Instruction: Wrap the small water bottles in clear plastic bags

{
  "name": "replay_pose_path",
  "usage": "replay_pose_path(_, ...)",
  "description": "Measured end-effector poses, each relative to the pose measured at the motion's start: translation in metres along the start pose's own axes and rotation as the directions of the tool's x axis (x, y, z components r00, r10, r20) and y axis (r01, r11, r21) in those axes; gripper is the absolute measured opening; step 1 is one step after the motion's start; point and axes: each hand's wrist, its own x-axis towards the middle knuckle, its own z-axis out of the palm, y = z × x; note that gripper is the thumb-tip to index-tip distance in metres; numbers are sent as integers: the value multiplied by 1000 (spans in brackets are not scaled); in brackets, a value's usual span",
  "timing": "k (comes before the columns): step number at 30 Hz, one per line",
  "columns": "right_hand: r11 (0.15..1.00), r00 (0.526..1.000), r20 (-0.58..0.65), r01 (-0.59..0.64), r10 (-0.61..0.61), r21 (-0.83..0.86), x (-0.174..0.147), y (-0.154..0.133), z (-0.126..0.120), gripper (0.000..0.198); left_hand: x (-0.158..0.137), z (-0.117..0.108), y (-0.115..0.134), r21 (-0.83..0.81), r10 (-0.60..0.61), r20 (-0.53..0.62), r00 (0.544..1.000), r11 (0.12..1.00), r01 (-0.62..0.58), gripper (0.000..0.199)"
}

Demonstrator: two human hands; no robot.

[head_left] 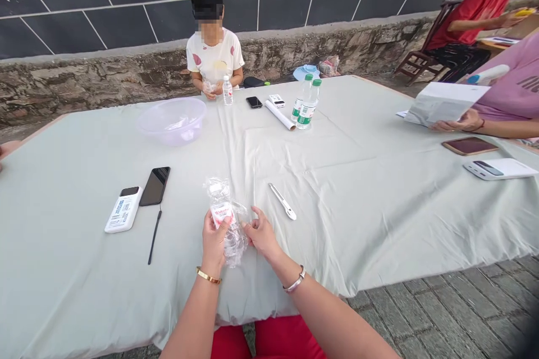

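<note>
A small plastic water bottle point(222, 214) with a white cap and a red-and-white label lies in my left hand point(215, 241), whose thumb presses on the label. Crinkled clear plastic wrap point(236, 251) surrounds the bottle and sticks out past both ends. At the bottle's right side, my right hand point(261, 233) pinches the edge of the wrap between thumb and fingers. To the right of that hand, a white utility knife point(283, 202) rests on the cloth-covered table point(337, 196).
A power bank point(123, 210) and a phone point(155, 186) with a wrist strap lie at left. Farther back are a translucent basin point(172, 120), a white roll point(280, 115) and two green-capped bottles point(306, 106). One person sits opposite; another holds papers point(444, 102) at right.
</note>
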Motion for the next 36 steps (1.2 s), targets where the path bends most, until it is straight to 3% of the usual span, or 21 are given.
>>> replay_pose_path(4, 994, 996, -5, 93, -94, -51, 6, 7, -22, 47, 11, -8, 0, -169, -136, 35, 990, 976, 140, 41)
replay_pose_path(7, 996, 995, -51, 83, -85, -37, 11, 8, -37, 37, 19, -14, -1, -273, -273, 44, 961, 922, 274, 37)
replay_pose_path(10, 995, 995, -42, 88, -89, -43, 11, 9, -44, 33, 23, -16, 0, -292, -405, 118, 907, 858, 421, 41)
replay_pose_path(13, 992, 994, -42, 93, -97, -81, 9, 10, -45, 28, 22, -16, 4, -240, -461, 196, 866, 833, 498, 48)
replay_pose_path(16, 991, 996, -43, 67, -73, -118, 6, 9, -45, 21, 21, -14, 12, -128, -434, 172, 884, 880, 457, 45)
replay_pose_path(21, 987, 995, -79, 55, -67, -153, 7, 6, -49, 19, 25, -13, 23, 75, -247, 154, 957, 968, 238, 45)
replay_pose_path(25, 980, 994, -92, 36, -55, -196, 7, 6, -54, 21, 30, -18, 18, 151, -195, 60, 979, 971, 184, 52)
replay_pose_path(28, 944, 992, -66, 82, -109, -321, 2, 5, -54, 21, 32, -21, 10, 300, -181, 6, 983, 939, 171, 49)
replay_pose_path(31, 892, 985, -43, 131, -165, -432, -1, 5, -52, 23, 32, -22, 6, 555, -101, 58, 993, 830, 52, 44)
replay_pose_path(34, 852, 984, -17, 143, -175, -503, -2, 3, -52, 26, 33, -25, 12, 800, 7, 61, 998, 598, -53, 43)
replay_pose_path(36, 821, 985, 13, 149, -171, -551, -2, 1, -52, 30, 33, -30, 18, 900, 72, 27, 997, 432, -55, 46)
